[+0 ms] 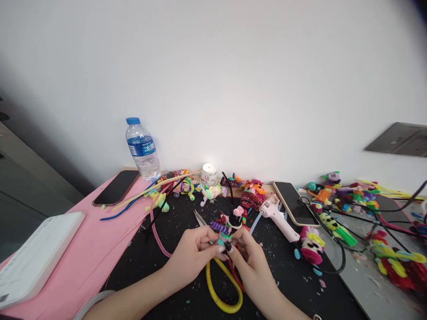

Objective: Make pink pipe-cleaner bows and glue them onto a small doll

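My left hand (193,251) and my right hand (251,258) meet over a black mat (173,249). Both pinch a small pipe-cleaner figure (227,224) of purple, green, red, black and pink coils. The fingers of both hands are closed round its lower part. A yellow pipe cleaner (223,289) loops on the mat just below the hands. The tips of a pair of scissors (200,218) poke out behind my left hand.
A pink glue gun (276,215) lies right of the hands, beside a phone (295,202). Finished pipe-cleaner figures (347,195) line the wall. A water bottle (143,149), another phone (116,187) and a white keyboard (36,253) sit to the left on pink paper (90,249).
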Demonstrator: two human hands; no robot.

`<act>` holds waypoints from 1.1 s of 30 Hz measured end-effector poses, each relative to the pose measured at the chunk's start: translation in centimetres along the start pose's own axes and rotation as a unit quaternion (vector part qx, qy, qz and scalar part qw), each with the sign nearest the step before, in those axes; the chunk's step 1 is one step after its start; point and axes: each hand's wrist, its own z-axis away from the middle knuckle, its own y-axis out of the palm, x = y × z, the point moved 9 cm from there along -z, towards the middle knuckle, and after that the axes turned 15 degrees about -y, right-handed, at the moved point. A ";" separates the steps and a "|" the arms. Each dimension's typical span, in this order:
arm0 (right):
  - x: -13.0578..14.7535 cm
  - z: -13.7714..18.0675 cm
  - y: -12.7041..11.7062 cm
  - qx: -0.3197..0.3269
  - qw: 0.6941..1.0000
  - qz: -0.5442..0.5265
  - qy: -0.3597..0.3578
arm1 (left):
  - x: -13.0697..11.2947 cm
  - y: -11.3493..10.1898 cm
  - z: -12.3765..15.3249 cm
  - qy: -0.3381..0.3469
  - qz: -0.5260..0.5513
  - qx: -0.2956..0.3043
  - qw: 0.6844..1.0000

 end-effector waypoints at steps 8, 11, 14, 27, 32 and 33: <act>0.0 -0.3 -0.3 -0.018 0.999 -0.034 0.002 | 0.3 0.4 -0.2 -0.013 0.042 0.038 0.998; 0.1 -0.5 -0.1 -0.012 0.998 -0.056 0.005 | 0.5 0.5 -0.4 -0.033 0.066 0.056 0.996; 0.2 -0.6 0.1 0.000 0.997 -0.076 0.011 | 0.6 0.5 -0.4 -0.043 0.073 0.057 0.995; 0.1 -0.8 0.5 0.006 0.986 -0.167 0.014 | 0.9 0.8 -0.4 -0.051 0.079 0.072 0.993; -0.1 -0.7 0.6 0.002 0.984 -0.178 0.022 | 1.0 0.8 -0.3 -0.051 0.076 0.070 0.993; -0.1 -0.7 0.6 0.002 0.984 -0.179 0.025 | 1.0 0.8 -0.3 -0.049 0.075 0.072 0.993</act>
